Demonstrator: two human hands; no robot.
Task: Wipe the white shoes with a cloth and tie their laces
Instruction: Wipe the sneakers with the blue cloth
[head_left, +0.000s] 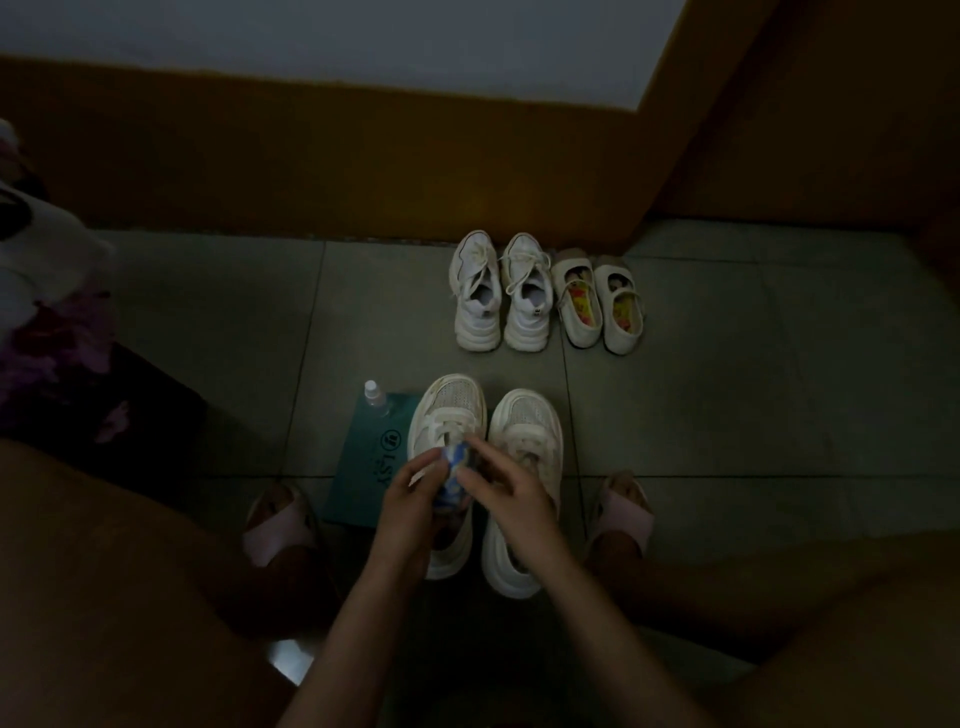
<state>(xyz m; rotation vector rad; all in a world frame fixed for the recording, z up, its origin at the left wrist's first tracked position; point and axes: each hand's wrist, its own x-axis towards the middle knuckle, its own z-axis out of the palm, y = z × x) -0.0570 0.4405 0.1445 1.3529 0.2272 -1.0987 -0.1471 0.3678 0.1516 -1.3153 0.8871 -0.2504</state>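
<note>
The fingers (423, 467) of the left hand (410, 499) were curled around a bunched blue-and-white patterned cloth (454, 480), gripping it over the laces of the left white shoe (449, 415). The right hand (506, 493) had its fingers loosely spread, its thumb and forefinger tip touching the cloth's top. Just beside stood the right white shoe (527, 447), chunky-soled, with a perforated mesh toe. Both rested on the grey tiled floor (727, 389). A small clear spray bottle (375, 397) lay on a flat teal box (363, 467) at the left. Farther off, against the brown wall, sat 2 white sneakers (501, 291) and 2 strapped cream shoes (600, 301).
</note>
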